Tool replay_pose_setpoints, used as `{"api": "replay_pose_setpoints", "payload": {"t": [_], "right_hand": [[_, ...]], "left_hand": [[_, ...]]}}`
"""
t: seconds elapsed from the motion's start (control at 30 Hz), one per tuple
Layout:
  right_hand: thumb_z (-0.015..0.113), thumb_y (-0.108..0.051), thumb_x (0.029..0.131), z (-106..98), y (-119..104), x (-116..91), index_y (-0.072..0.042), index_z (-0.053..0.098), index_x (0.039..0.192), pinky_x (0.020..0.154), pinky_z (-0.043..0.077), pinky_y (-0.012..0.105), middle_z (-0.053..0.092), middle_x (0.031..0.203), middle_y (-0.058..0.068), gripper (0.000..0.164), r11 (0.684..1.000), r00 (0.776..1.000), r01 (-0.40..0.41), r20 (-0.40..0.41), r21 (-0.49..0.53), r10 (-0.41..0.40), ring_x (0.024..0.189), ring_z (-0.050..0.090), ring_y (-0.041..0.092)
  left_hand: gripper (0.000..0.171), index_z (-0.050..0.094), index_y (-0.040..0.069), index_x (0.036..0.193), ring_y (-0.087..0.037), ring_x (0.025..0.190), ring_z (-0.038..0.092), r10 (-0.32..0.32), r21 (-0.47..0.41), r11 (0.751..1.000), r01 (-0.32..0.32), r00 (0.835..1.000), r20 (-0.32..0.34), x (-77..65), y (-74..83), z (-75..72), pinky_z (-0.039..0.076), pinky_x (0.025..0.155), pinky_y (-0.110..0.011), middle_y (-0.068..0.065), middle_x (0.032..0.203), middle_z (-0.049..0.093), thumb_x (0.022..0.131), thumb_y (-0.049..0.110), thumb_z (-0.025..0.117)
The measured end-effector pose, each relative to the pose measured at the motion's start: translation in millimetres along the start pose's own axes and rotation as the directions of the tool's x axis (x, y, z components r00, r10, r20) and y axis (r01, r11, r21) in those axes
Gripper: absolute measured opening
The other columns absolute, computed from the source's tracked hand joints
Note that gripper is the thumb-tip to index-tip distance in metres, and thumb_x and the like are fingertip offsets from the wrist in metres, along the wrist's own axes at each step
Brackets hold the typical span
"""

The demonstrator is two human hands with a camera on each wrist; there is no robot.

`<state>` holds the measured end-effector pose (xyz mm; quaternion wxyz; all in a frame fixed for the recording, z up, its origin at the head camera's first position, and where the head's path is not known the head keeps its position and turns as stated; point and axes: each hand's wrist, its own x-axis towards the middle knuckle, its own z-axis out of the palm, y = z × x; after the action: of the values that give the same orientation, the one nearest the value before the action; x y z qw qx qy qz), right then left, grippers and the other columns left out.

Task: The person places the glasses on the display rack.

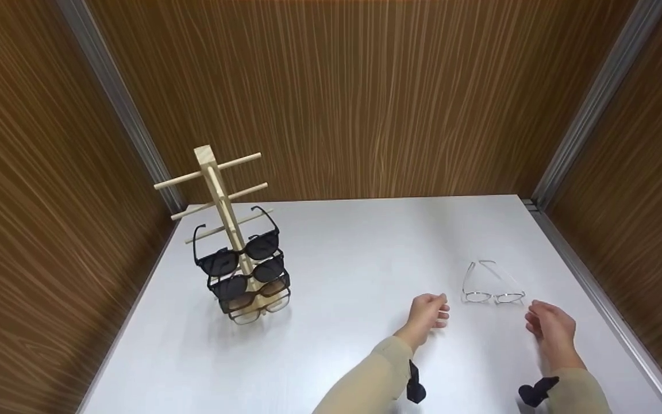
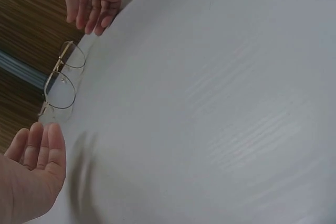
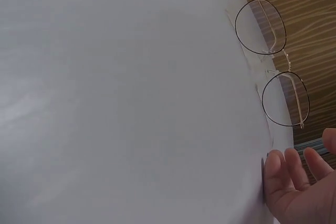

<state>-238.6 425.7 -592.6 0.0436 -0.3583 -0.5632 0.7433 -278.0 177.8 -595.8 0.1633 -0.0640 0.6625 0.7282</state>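
A pair of thin-rimmed eyeglasses [image 1: 493,297] with clear lenses lies on the white table toward the right, its temples unfolded and pointing away from me. My left hand [image 1: 426,313] is just left of the glasses, fingers loosely bent and holding nothing. On the other side, near the right lens, my right hand [image 1: 553,329] hovers with relaxed fingers, also holding nothing. In the left wrist view the glasses [image 2: 60,88] appear between both hands. The right wrist view shows their two round rims [image 3: 263,114] beyond the fingertips [image 3: 274,162].
A wooden display stand [image 1: 216,187] with crossbars stands at the left. Two dark sunglasses [image 1: 220,263], a brown-tinted pair [image 1: 241,301] and a clear pair [image 1: 246,318] hang low on it. Wood-patterned panels [image 1: 331,98] wall the white table [image 1: 360,241] at the back and sides.
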Motion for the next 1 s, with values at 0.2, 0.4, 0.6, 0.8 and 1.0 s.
{"api": "replay_pose_setpoints", "payload": {"t": [0.2,0.4,0.6,0.8,1.0], "right_hand": [[0.063,-0.021,0.089,-1,-4,4,-0.012,0.052,0.111,0.073,0.052,0.024,0.061,0.083,-0.006,0.026,0.997,1.0,0.002,0.018,-0.073,-0.001,0.081,0.06,0.01],[0.063,-0.024,0.089,-4,-3,7,-0.011,0.05,0.114,0.075,0.052,0.026,0.062,0.083,-0.006,0.031,0.993,0.999,0.01,0.045,-0.114,-0.005,0.082,0.06,0.011],[0.06,-0.022,0.09,-7,-3,11,-0.006,0.048,0.12,0.073,0.052,0.025,0.062,0.08,-0.008,0.036,0.986,0.996,0.053,0.075,-0.158,-0.041,0.078,0.061,0.009],[0.058,-0.023,0.092,-3,-7,11,0.001,0.038,0.133,0.073,0.052,0.026,0.062,0.081,-0.007,0.052,0.975,0.994,0.07,0.098,-0.21,-0.05,0.078,0.061,0.009],[0.058,-0.025,0.091,0,-7,14,0.0,0.039,0.134,0.072,0.052,0.026,0.064,0.082,-0.007,0.053,0.972,0.993,0.066,0.111,-0.224,-0.042,0.079,0.06,0.01]], "left_hand": [[0.02,0.06,0.006,0.091,-0.025,0.082,0.063,-0.019,0.01,1.0,0.019,1.0,-0.013,4.3,1.5,10.8,0.055,0.068,-0.038,-0.008,0.085,0.063,0.09,0.026,0.059],[0.021,0.059,0.005,0.095,-0.024,0.083,0.057,-0.015,0.057,0.998,0.016,1.0,-0.02,7.9,-0.8,18.7,0.054,0.07,-0.039,-0.01,0.088,0.058,0.089,0.026,0.06],[0.025,0.056,0.005,0.101,-0.025,0.089,0.054,-0.046,0.046,0.998,0.046,0.999,-0.014,11.9,2.1,23.9,0.052,0.074,-0.041,-0.008,0.091,0.053,0.089,0.026,0.061],[0.024,0.057,0.005,0.101,-0.023,0.088,0.054,-0.045,0.027,0.999,0.046,0.998,-0.033,17.5,0.9,29.7,0.052,0.074,-0.041,-0.006,0.089,0.052,0.089,0.026,0.061],[0.026,0.058,0.005,0.105,-0.024,0.09,0.054,-0.049,0.027,0.998,0.049,0.999,-0.021,18.7,2.4,33.8,0.052,0.075,-0.04,-0.009,0.093,0.055,0.09,0.026,0.059]]}}
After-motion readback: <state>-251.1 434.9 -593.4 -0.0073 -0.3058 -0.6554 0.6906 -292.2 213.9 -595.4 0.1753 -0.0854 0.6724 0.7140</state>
